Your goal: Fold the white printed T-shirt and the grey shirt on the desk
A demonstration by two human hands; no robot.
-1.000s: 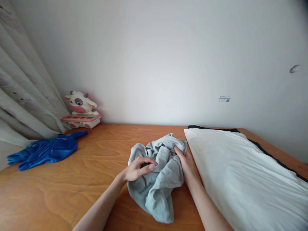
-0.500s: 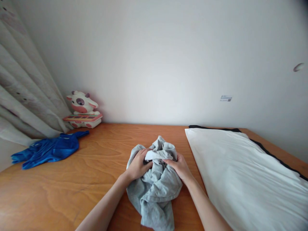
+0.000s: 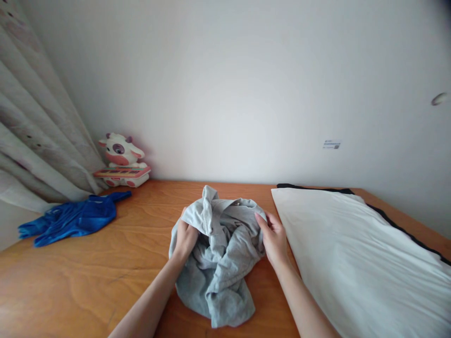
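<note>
One grey garment (image 3: 229, 263), crumpled, on the bench (image 3: 141, 272), between blue cloth (image 3: 77, 218) and white cloth (image 3: 352, 249). Left hand (image 3: 186, 237): at its left side, fingers (partly hidden) under a fold, grip unclear. Right hand (image 3: 275, 234): pinching its upper right edge.

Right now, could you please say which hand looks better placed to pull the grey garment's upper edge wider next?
Probably the right hand: its thumb lies on the edge of the grey garment, while the fingers of the left hand are mostly hidden under its fabric.
</note>
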